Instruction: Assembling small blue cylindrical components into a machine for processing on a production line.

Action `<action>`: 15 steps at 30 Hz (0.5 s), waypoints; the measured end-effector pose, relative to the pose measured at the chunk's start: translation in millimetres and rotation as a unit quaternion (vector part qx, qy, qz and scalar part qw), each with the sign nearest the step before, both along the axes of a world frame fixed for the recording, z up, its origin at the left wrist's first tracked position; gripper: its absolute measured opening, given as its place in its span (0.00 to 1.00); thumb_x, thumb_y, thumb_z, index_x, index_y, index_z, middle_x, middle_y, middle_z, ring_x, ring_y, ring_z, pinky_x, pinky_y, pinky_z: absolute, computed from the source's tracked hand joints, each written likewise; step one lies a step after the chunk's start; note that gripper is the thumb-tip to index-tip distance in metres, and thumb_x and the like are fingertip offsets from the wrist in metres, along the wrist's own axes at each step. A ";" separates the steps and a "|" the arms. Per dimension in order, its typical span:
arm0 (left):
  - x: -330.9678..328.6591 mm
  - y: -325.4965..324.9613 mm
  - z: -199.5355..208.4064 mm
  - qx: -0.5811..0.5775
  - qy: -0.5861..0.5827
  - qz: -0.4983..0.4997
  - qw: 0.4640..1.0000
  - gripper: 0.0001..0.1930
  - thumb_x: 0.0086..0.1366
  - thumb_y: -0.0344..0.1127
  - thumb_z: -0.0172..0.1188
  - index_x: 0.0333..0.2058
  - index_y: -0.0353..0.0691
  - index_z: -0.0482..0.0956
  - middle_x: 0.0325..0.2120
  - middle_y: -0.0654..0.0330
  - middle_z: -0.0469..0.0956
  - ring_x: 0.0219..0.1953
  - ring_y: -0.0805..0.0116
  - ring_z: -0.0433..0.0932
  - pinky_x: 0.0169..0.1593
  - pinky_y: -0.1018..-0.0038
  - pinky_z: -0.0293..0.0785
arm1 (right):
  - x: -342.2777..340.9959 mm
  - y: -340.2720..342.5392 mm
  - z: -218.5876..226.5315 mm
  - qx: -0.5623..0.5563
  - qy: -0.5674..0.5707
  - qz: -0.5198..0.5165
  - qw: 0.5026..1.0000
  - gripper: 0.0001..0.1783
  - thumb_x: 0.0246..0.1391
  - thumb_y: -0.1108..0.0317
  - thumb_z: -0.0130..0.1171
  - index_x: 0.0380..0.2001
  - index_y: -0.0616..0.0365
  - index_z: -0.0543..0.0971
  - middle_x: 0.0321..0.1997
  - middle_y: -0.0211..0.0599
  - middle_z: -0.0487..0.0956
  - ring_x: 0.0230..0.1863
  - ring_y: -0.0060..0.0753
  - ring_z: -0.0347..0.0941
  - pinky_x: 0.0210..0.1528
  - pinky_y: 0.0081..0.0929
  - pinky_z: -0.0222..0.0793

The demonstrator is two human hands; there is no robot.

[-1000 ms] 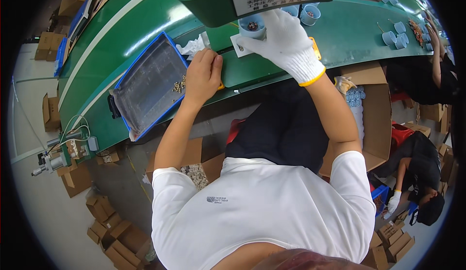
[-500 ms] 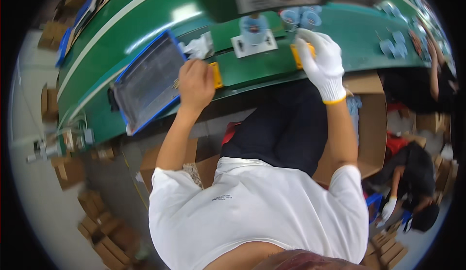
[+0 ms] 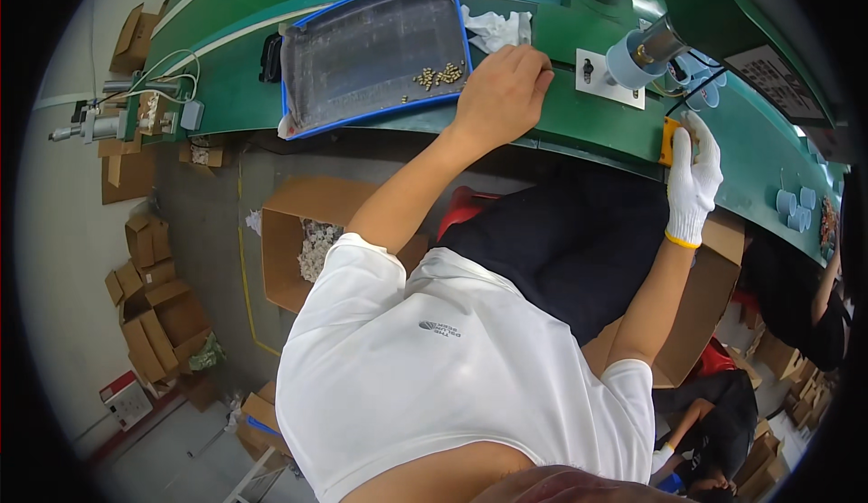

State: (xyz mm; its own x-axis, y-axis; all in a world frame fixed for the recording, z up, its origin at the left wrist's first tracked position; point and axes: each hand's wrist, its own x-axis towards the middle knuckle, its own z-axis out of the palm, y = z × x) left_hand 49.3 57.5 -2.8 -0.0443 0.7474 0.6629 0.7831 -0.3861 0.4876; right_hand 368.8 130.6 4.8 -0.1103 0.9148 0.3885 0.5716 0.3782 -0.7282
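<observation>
My bare left hand (image 3: 503, 94) rests with curled fingers on the front edge of the green bench machine. Whatever lies under its fingers is hidden. My right hand (image 3: 693, 173), in a white knitted glove with a yellow cuff, lies against a yellow block (image 3: 669, 141) at the machine's front. Its fingers are mostly stretched out. Between the hands, a light-blue cup (image 3: 628, 60) sits on a white plate (image 3: 592, 78). The machine's metal press head (image 3: 665, 40) reaches to the cup's mouth, where a brass-coloured part shows.
Left of my left hand lies a blue-rimmed tray (image 3: 362, 51) with small brass pieces (image 3: 438, 75). A crumpled white cloth (image 3: 497, 28) is behind it. More blue cups (image 3: 703, 94) stand right of the press. Open cardboard boxes (image 3: 298, 196) flank my legs; other people sit at right.
The whole view has swung, so bench and tray appear farther right. My left hand now covers the spot where a yellow block showed beside it. My right hand stays by its yellow block.
</observation>
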 end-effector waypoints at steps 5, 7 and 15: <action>0.1 7.5 -1.6 -0.016 0.038 0.000 0.999 0.07 0.70 0.32 0.68 0.35 0.37 0.78 0.31 0.50 0.79 0.39 0.43 0.80 0.43 0.50 0.75 | 5.4 2.7 0.2 0.012 -0.005 -0.009 1.000 0.16 0.71 0.66 0.67 0.57 0.60 0.88 0.55 0.48 0.88 0.55 0.42 0.86 0.62 0.38 0.81; -0.4 4.3 2.3 -0.035 0.024 0.008 0.999 0.07 0.71 0.31 0.68 0.35 0.36 0.79 0.31 0.49 0.80 0.39 0.43 0.80 0.42 0.50 0.75 | 2.3 4.8 1.7 0.018 -0.005 0.000 1.000 0.16 0.68 0.66 0.68 0.55 0.59 0.88 0.53 0.48 0.89 0.55 0.46 0.86 0.61 0.40 0.81; -0.7 5.6 7.5 -0.066 -0.103 -0.034 0.992 0.06 0.70 0.28 0.73 0.42 0.35 0.87 0.38 0.53 0.87 0.43 0.51 0.85 0.49 0.61 0.80 | 10.3 4.0 4.5 0.069 -0.023 0.016 0.997 0.17 0.64 0.64 0.70 0.52 0.61 0.88 0.53 0.49 0.90 0.61 0.53 0.84 0.64 0.43 0.80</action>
State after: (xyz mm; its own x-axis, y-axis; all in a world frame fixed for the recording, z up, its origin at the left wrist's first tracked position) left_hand 48.6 63.2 4.7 -0.1144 0.8332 0.5411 0.6358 -0.3571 0.6843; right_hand 379.1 134.6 9.3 -0.1589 0.8484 0.5050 0.5902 0.4917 -0.6403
